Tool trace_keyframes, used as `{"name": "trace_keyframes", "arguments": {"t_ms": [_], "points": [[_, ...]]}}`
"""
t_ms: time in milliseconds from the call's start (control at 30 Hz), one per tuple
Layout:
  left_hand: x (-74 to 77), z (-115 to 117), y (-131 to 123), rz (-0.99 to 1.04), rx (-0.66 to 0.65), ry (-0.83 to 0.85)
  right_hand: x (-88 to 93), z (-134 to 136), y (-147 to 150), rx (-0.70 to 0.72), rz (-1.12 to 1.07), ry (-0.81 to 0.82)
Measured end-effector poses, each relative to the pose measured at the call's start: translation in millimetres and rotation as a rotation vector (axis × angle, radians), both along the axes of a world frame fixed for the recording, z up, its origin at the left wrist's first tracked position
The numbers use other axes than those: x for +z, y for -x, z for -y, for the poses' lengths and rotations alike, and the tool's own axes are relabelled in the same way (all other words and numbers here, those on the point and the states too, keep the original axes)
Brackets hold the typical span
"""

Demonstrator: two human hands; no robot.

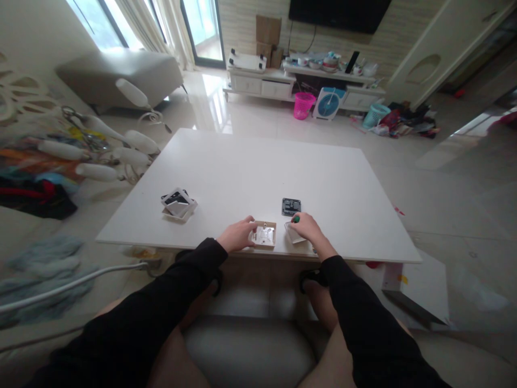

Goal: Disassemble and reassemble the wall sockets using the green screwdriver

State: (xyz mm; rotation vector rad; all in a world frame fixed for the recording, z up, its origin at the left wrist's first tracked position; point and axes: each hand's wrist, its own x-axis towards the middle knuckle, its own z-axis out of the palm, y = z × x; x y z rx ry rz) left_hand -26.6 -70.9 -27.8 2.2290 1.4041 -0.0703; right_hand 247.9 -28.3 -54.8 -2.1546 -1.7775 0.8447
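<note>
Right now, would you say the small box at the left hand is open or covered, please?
Open: the small box at the left hand has no cover, and its inside shows.

Long blk sleeves point(157, 302) go down near wrists; L hand point(237, 235) & R hand point(306, 226) are bare; shoes point(313, 277) look dk.

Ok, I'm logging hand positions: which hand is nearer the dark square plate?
Right. The right hand is close to the dark square plate, by its near right corner; the left hand is farther off to the left, at the open square box.
</note>
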Motion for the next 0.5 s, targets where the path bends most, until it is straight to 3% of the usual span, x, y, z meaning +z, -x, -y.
{"name": "trace_keyframes", "arguments": {"t_ms": [167,367,500], "points": [[-4.1,-0.6,2.0,0.019,-0.008,-0.005,6.9,15.2,16.4,0.211,0.152,0.077],[-4.7,-0.8,2.1,0.024,-0.012,-0.006,17.9,12.2,17.4,0.211,0.291,0.039],[-5.9,-0.6,1.8,0.022,-0.002,-0.012,14.5,13.7,18.4,0.297,0.314,0.030]]}}
